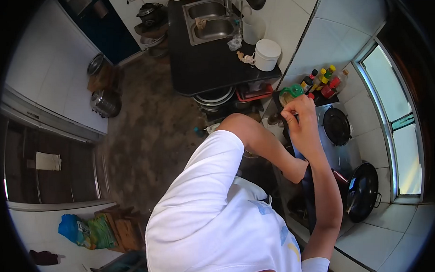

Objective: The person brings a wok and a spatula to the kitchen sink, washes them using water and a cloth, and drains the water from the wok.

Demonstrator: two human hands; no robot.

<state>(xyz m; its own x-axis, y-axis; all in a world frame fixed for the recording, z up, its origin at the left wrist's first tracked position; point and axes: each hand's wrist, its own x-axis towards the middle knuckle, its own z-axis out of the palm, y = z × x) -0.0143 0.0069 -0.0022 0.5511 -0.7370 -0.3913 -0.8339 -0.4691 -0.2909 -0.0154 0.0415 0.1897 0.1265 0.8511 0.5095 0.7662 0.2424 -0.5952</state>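
My right hand [301, 110] reaches out over the counter beside the stove, its fingers curled and the thumb near the fingertips. Whatever it may hold is hidden or too small to make out. Right by it is a jug or jar with a green top [291, 92], and a small brown container [274, 119] is just left of the fingertips. My left forearm [274, 157] bends across, and its wrist [298, 172] passes behind my right forearm, hiding the left fingers. A black wok [363, 193] sits to the right, with a reddish handle-like part [339, 177] pointing toward my arms.
Sauce bottles [320, 81] stand behind my right hand, near a black pan or burner [337, 126]. A window [393, 123] lines the right wall. Farther off are a black countertop [200, 70], a double sink [211, 21] and a white bucket [267, 55].
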